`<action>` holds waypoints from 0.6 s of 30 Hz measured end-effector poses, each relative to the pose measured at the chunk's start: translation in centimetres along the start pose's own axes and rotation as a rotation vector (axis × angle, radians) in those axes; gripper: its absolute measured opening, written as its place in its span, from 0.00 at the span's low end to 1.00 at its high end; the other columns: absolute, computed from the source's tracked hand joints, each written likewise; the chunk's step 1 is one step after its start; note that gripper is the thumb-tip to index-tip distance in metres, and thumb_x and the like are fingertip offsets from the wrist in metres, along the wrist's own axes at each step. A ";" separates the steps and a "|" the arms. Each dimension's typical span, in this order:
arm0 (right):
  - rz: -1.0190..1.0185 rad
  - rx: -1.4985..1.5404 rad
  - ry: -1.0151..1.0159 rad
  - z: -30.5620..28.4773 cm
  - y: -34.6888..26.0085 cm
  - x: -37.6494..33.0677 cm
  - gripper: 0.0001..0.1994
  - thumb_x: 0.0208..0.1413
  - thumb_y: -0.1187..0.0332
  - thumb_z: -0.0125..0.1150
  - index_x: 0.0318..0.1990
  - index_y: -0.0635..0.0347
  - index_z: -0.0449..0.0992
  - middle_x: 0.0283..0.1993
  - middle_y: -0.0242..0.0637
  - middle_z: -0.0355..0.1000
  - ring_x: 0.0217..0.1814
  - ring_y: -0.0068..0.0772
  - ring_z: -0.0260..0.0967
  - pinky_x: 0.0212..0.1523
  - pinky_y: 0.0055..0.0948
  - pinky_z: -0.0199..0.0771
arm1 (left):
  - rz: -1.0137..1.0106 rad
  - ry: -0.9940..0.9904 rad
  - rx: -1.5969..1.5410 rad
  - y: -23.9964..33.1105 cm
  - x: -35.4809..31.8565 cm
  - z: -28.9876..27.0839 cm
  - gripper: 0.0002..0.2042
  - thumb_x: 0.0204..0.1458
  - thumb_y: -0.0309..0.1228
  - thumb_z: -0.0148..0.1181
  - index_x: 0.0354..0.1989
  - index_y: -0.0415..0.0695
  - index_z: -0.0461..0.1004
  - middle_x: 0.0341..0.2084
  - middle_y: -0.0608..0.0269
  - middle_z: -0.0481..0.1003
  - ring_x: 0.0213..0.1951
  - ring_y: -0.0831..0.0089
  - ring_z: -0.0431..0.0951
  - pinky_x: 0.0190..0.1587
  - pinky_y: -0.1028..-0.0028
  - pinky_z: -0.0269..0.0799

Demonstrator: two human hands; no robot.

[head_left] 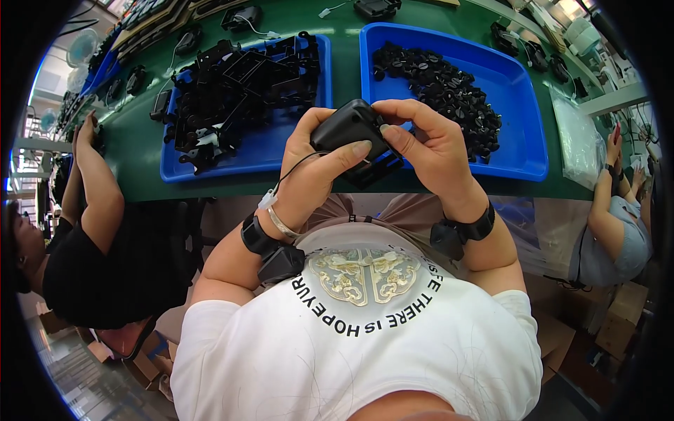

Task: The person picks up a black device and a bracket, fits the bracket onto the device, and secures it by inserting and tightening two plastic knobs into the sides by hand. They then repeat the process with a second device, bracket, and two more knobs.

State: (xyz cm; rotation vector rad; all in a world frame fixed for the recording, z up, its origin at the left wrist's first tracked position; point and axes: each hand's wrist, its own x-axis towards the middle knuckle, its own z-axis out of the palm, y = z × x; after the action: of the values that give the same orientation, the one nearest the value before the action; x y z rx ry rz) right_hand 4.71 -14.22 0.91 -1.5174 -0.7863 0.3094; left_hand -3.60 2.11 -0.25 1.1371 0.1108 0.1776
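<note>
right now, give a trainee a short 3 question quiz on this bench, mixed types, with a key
1. True or false: both hands grip the black housing.
2. Which blue tray holds the small round black parts? A) left tray B) right tray C) neither
3. Fill in: a thin ___ runs from the housing past the left wrist.

Key
1. True: the left hand and right hand both grip it, above the near edge of the green table.
2. B: the right tray holds the round parts; the left tray holds larger frame pieces.
3. wire
</note>
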 end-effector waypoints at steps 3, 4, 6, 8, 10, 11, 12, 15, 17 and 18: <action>-0.016 0.050 0.035 0.4 0.3 -0.4 0.16 0.53 0.66 0.59 0.48 0.62 0.71 0.41 0.35 0.71 0.44 0.24 0.67 0.46 0.21 0.66 | 0.032 -0.020 0.234 0.3 -0.1 -0.2 0.20 0.41 0.26 0.67 0.42 0.40 0.65 0.32 0.63 0.73 0.34 0.79 0.75 0.33 0.80 0.72; -0.025 0.074 0.052 0.5 0.5 -0.5 0.15 0.53 0.66 0.59 0.47 0.62 0.71 0.41 0.34 0.70 0.43 0.23 0.67 0.45 0.21 0.66 | 0.062 -0.055 0.373 0.6 -0.3 -0.1 0.19 0.42 0.25 0.66 0.42 0.41 0.65 0.32 0.63 0.73 0.34 0.79 0.74 0.34 0.80 0.72; -0.001 0.047 0.074 0.7 0.8 -0.7 0.14 0.54 0.66 0.58 0.46 0.62 0.71 0.40 0.34 0.70 0.42 0.23 0.67 0.44 0.21 0.66 | 0.123 -0.127 0.651 1.0 -0.5 0.1 0.18 0.42 0.24 0.64 0.42 0.41 0.65 0.33 0.63 0.72 0.35 0.79 0.73 0.37 0.80 0.70; 0.042 -0.009 0.114 0.7 1.0 -0.8 0.13 0.54 0.66 0.57 0.44 0.63 0.72 0.39 0.34 0.70 0.41 0.23 0.66 0.42 0.21 0.66 | 0.064 -0.116 0.560 0.9 -0.4 0.0 0.19 0.42 0.24 0.65 0.42 0.41 0.65 0.32 0.64 0.72 0.34 0.80 0.73 0.37 0.80 0.70; 0.016 -0.020 0.048 0.3 0.6 -0.8 0.13 0.56 0.66 0.56 0.45 0.63 0.71 0.40 0.33 0.69 0.42 0.22 0.65 0.44 0.20 0.65 | -0.046 -0.086 0.378 0.8 -0.4 -0.1 0.19 0.41 0.24 0.66 0.41 0.41 0.66 0.32 0.65 0.72 0.34 0.81 0.73 0.36 0.80 0.70; -0.014 -0.032 -0.022 0.0 0.3 -0.8 0.13 0.57 0.67 0.54 0.46 0.64 0.70 0.41 0.32 0.68 0.43 0.21 0.64 0.45 0.19 0.64 | -0.049 -0.087 0.377 0.7 -0.3 -0.2 0.19 0.41 0.24 0.66 0.41 0.41 0.66 0.32 0.65 0.72 0.34 0.81 0.73 0.36 0.80 0.70; -0.045 -0.044 -0.092 -0.1 0.2 -0.8 0.13 0.58 0.68 0.53 0.47 0.65 0.68 0.42 0.31 0.67 0.43 0.19 0.63 0.46 0.19 0.63 | -0.048 -0.091 0.362 0.7 -0.2 -0.3 0.19 0.41 0.24 0.66 0.41 0.41 0.66 0.32 0.65 0.72 0.34 0.81 0.73 0.36 0.80 0.70; -0.005 -0.072 -0.046 0.2 0.2 -1.2 0.13 0.59 0.67 0.52 0.47 0.65 0.69 0.41 0.30 0.67 0.42 0.19 0.62 0.45 0.18 0.63 | -0.046 -0.101 0.331 0.7 -0.2 -0.3 0.18 0.41 0.24 0.66 0.41 0.41 0.66 0.32 0.65 0.72 0.33 0.81 0.73 0.36 0.80 0.69; 0.015 -0.087 -0.021 0.2 0.4 -1.5 0.13 0.59 0.67 0.51 0.47 0.65 0.69 0.41 0.30 0.67 0.42 0.18 0.62 0.45 0.18 0.62 | 0.054 -0.144 0.530 0.9 -0.5 0.1 0.19 0.41 0.24 0.66 0.41 0.40 0.66 0.32 0.65 0.72 0.33 0.81 0.73 0.36 0.80 0.69; 0.013 -0.061 -0.033 0.1 0.7 -1.6 0.12 0.59 0.67 0.51 0.46 0.65 0.69 0.41 0.30 0.67 0.42 0.18 0.62 0.45 0.17 0.62 | 0.105 -0.165 0.629 0.9 -0.5 0.1 0.19 0.41 0.24 0.66 0.41 0.40 0.66 0.32 0.65 0.72 0.33 0.81 0.73 0.36 0.80 0.69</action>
State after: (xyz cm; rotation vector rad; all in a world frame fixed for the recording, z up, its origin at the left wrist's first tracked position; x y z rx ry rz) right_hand 3.68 -15.07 -0.17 -1.5784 -0.8189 0.3231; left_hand -4.18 2.24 0.63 1.7817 -0.0459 0.1447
